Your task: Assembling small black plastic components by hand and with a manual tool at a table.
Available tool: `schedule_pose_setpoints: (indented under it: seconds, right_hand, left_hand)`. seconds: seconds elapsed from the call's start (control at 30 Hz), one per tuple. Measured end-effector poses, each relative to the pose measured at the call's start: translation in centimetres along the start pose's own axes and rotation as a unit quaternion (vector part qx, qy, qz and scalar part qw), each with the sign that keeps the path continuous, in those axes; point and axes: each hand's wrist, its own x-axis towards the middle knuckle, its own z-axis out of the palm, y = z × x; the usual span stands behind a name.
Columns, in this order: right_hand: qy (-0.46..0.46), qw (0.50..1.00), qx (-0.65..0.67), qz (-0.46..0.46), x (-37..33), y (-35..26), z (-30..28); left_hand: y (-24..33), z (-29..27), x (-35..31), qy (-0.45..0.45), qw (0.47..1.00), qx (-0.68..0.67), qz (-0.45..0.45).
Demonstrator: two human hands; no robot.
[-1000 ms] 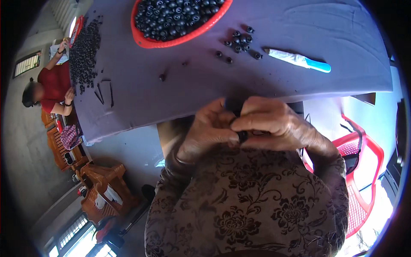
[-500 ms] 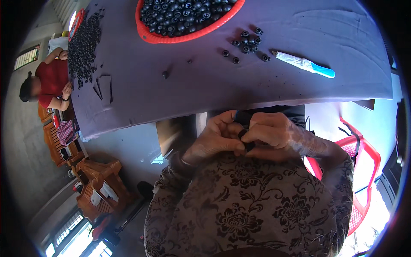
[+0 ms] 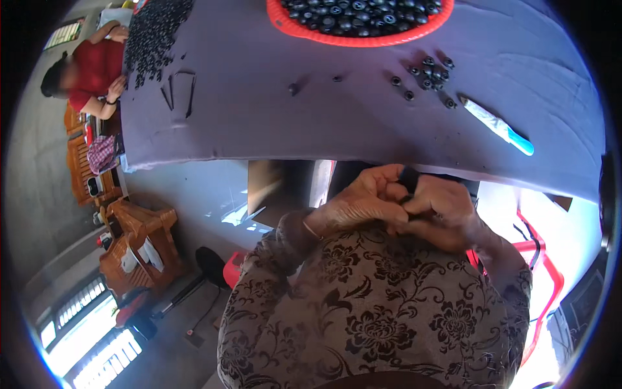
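Note:
My left hand [image 3: 369, 200] and my right hand [image 3: 444, 206] meet in front of my chest, just off the near edge of the cloth-covered table. Both have bent fingers pinched together. A small black piece [image 3: 408, 176] shows between them at the fingertips; its exact kind is partly hidden by the fingers. On the table beyond, a loose cluster of small round black parts with holes [image 3: 433, 72] lies near a knife-like tool [image 3: 495, 123] with a blue handle end and a pale wrapping. Two more black bits, one of them a small round part [image 3: 293, 88], lie farther left.
A red basket [image 3: 363, 43] heaped with black parts stands at the far side. Thin black strips [image 3: 190, 97] and a spread of black parts [image 3: 155, 45] lie to the left, where a person in red [image 3: 97, 68] works. A red plastic chair [image 3: 551, 279] is at right.
The view has shifted, so the table things appear farther right. My hands stay together, still pinching, with the fingers slightly rearranged around the black piece.

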Motion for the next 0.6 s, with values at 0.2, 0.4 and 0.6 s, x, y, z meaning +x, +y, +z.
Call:
schedule_pose_setpoints:
  seconds: [0.2,0.4,0.6]
  right_hand:
    - [-0.003,1.0,-0.008,0.01,0.7,0.6,-1.0]
    - [0.074,0.885,-0.46,-0.008,3.6,4.6,-1.8]
    - [0.107,0.84,-0.532,-0.012,4.5,6.3,-1.8]
  left_hand:
    - [0.3,-0.3,-0.2,0.024,0.991,0.075,0.11]
    - [1.1,-1.8,1.0,0.188,0.908,0.172,0.332]
    - [2.3,-7.8,0.9,0.428,0.617,0.515,0.414]
